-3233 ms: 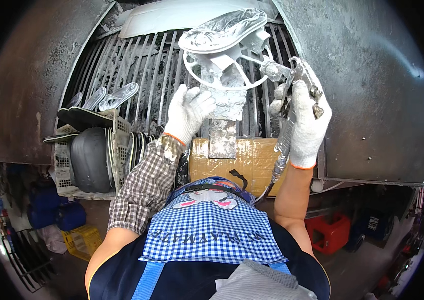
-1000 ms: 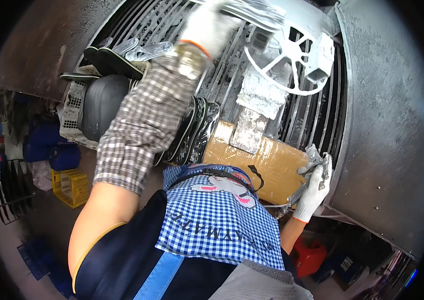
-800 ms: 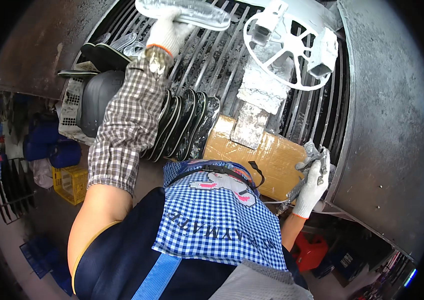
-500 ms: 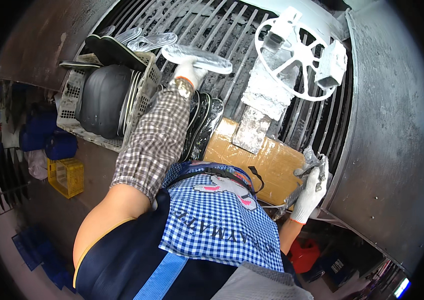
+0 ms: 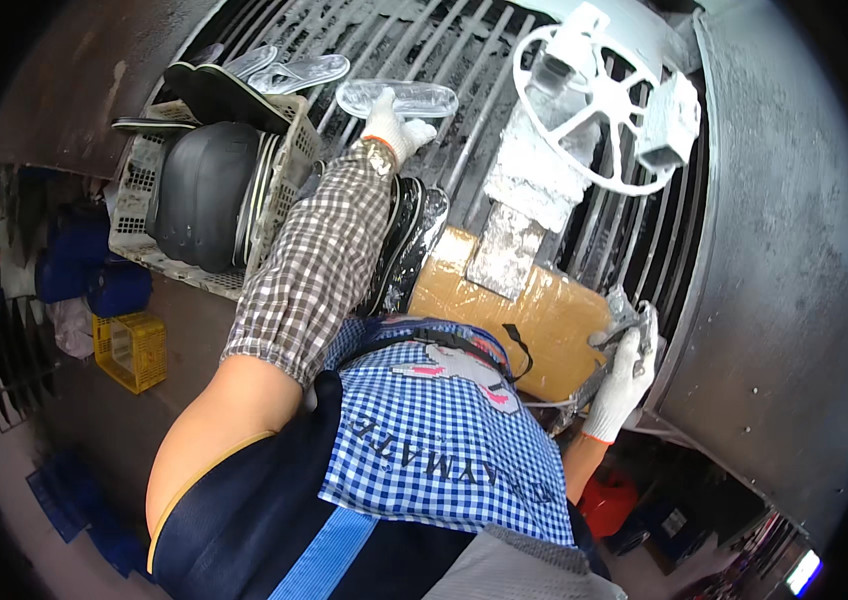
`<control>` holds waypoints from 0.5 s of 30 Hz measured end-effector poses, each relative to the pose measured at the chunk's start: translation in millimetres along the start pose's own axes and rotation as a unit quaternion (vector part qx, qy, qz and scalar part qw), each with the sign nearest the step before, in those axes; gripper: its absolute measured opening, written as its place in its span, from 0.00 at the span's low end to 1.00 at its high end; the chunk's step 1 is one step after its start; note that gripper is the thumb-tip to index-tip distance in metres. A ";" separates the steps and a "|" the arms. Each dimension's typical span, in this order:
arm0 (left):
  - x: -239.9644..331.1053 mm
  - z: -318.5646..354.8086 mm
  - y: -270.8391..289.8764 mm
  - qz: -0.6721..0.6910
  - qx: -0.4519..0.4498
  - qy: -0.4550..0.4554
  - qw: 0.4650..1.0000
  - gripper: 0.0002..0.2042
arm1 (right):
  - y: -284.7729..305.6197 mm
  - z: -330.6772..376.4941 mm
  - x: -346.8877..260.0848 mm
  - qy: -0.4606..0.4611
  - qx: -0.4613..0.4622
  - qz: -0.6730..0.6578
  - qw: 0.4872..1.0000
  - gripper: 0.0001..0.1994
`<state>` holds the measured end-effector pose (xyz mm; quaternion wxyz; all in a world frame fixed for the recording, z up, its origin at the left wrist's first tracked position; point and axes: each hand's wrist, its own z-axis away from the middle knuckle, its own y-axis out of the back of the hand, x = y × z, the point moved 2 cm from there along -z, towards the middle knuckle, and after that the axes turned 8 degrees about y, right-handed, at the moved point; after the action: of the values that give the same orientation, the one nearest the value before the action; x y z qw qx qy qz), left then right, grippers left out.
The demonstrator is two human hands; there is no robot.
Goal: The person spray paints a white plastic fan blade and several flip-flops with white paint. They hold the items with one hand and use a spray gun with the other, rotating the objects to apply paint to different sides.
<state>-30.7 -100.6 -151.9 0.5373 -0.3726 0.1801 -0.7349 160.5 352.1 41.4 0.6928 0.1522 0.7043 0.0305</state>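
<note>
On the slatted metal rack, a pale, shiny sole-shaped piece (image 5: 424, 98) lies across the bars. My left hand (image 5: 394, 130), in a white glove, is at its near edge; the fingertips touch it, while the thumb stands apart. My gloved right hand (image 5: 624, 378) is closed round a grey, paint-caked spray gun (image 5: 622, 325) at the right end of the cardboard; the gun is partly hidden by the hand. Two more pale sole shapes, one (image 5: 299, 73) nearer the left hand, rest at the upper left. Dark soles (image 5: 414, 235) stand in a row beside my left forearm.
A white-crusted wheel (image 5: 604, 115) with block-like ends stands on the rack (image 5: 489, 50). A pale plastic crate (image 5: 134, 215) at left holds black soles. Cardboard (image 5: 544, 320) covers the rack's near part. A metal panel (image 5: 794, 250) rises at right. A yellow crate (image 5: 131, 350) sits lower left.
The pale sole piece, tilted in my left hand before, now lies level on the bars. My left fingers have loosened and the thumb has come away. The right hand has hardly moved.
</note>
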 end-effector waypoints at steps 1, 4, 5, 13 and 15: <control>-8.1 25.6 -15.5 -0.076 -0.003 -0.006 0.997 0.41 | 1.6 0.7 3.3 -0.025 0.000 0.007 1.000 0.24; -8.5 46.1 -25.7 -0.392 -0.030 -0.016 0.919 0.20 | 6.8 -1.5 22.9 0.023 0.013 0.043 0.999 0.24; -16.6 51.1 -26.3 -0.500 -0.069 -0.026 0.863 0.18 | 7.2 -0.6 22.1 -0.007 0.006 0.030 1.000 0.24; -75.3 56.1 -35.9 -0.970 -0.066 0.101 0.212 0.44 | 13.3 4.6 35.6 0.003 0.023 -0.029 0.999 0.25; -78.4 22.3 5.3 -0.971 -0.005 0.136 0.196 0.37 | 10.8 1.6 27.1 -0.009 0.002 -0.053 0.999 0.26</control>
<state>0.6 -27.1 -168.5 -0.6348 -0.1509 -0.2496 -0.7155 164.1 369.1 17.8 0.6995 0.1163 0.7050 -0.0088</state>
